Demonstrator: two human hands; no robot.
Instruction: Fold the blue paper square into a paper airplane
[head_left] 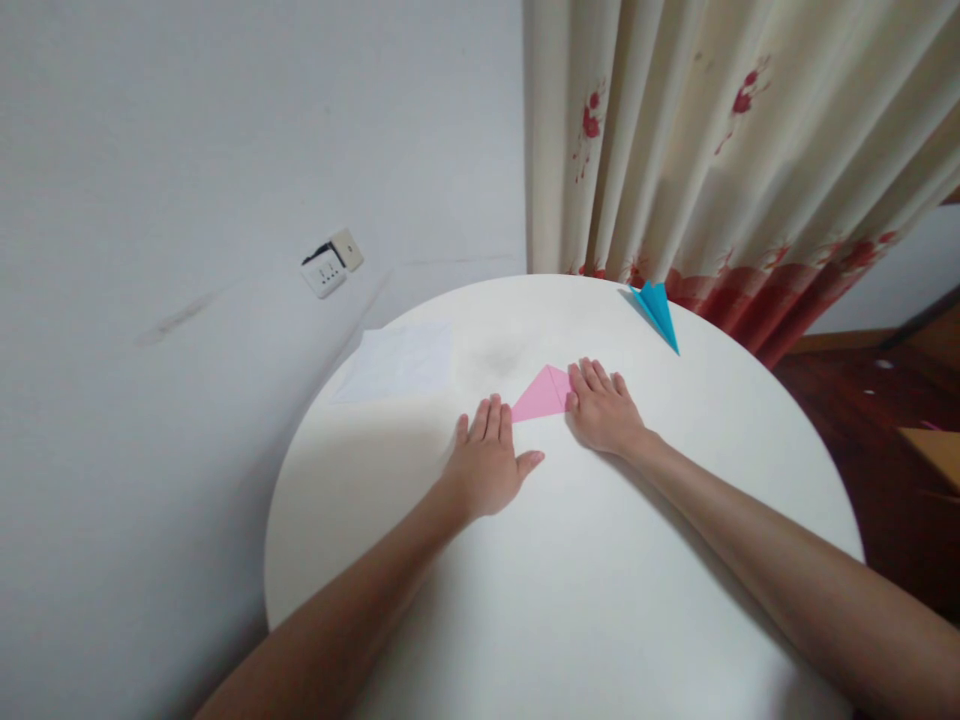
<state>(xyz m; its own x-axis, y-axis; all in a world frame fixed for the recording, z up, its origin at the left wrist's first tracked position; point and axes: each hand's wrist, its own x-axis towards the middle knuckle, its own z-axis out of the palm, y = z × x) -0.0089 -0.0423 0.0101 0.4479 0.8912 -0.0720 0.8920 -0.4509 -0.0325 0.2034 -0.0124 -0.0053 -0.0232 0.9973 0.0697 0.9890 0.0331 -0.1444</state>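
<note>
A folded sheet of pink paper [538,397] lies flat on the white round table [540,600], with a crease running near its right side. My left hand [489,462] rests palm down at the paper's left tip, fingers stretched out and thumb spread to the right. On the other side, my right hand [602,408] lies flat over the paper's right end and hides it. Both hands are open and grasp nothing. Beyond my right hand, near the far edge, sits a blue paper plane [658,315], its point toward me.
White sheets of paper [401,362] lie at the table's back left, by the wall [187,120]. A wall socket [324,272] sits above them. A cream curtain with red flowers [675,130] hangs behind the table. Dark red floor [847,400] shows at right.
</note>
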